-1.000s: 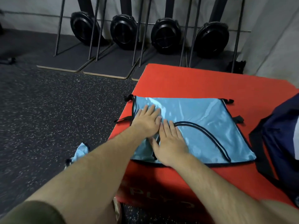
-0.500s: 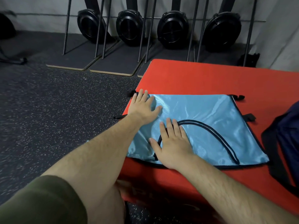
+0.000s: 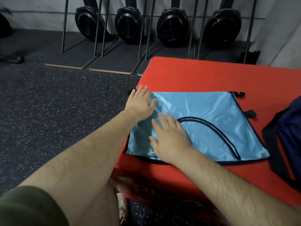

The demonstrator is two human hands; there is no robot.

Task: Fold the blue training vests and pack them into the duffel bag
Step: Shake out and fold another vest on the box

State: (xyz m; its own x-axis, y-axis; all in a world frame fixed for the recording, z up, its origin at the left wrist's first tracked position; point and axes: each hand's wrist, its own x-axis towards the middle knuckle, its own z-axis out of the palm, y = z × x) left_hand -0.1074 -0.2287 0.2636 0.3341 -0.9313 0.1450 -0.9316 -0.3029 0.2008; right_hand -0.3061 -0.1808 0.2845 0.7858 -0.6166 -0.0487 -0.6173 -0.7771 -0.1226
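Observation:
A shiny light-blue training vest (image 3: 206, 121) with black trim lies flat on the red padded box (image 3: 203, 75), near its left front corner. My left hand (image 3: 140, 101) lies flat with straight fingers on the vest's far left corner, partly over the box edge. My right hand (image 3: 169, 137) presses flat on the vest's near left part, beside the curved black armhole trim. The dark navy duffel bag (image 3: 288, 136) sits on the box at the right edge of the view, mostly cut off.
Several black rowing machines (image 3: 171, 25) stand upright on boards against the far wall. Dark speckled rubber floor (image 3: 48, 111) spreads to the left of the box. My knee and a shoe (image 3: 122, 207) show at the bottom, by the box's front face.
My left hand has slid away from the right hand toward the vest's far left corner. The right hand has stayed on the near left part. The view has shifted slightly.

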